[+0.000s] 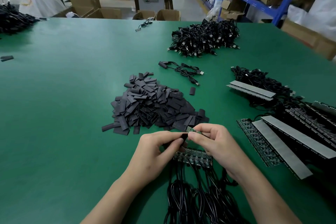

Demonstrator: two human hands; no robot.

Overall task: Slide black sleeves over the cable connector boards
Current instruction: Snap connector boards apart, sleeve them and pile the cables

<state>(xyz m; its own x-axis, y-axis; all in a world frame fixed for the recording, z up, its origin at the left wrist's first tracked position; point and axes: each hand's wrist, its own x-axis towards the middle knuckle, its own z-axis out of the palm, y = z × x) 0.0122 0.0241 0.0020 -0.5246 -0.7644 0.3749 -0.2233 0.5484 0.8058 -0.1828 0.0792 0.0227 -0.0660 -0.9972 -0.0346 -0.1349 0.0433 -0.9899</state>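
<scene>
My left hand (156, 148) pinches a flat black sleeve (184, 136) between thumb and fingers. Right beside it, my right hand (211, 142) pinches a small green connector board (192, 129), whose free end points up and left toward the sleeve. Sleeve and board meet between my fingertips. Under both hands lies a row of several connector boards (193, 157) joined side by side, their black cables (192, 200) running toward me. A big heap of loose black sleeves (152, 106) sits just beyond my hands.
The green table (63, 96) carries a pile of USB cables (203, 39) at the back, two sleeved cables (183, 71) mid-table, and board strips with grey tape (283, 143) plus cables at the right. A dark cable pile (14, 20) lies far left.
</scene>
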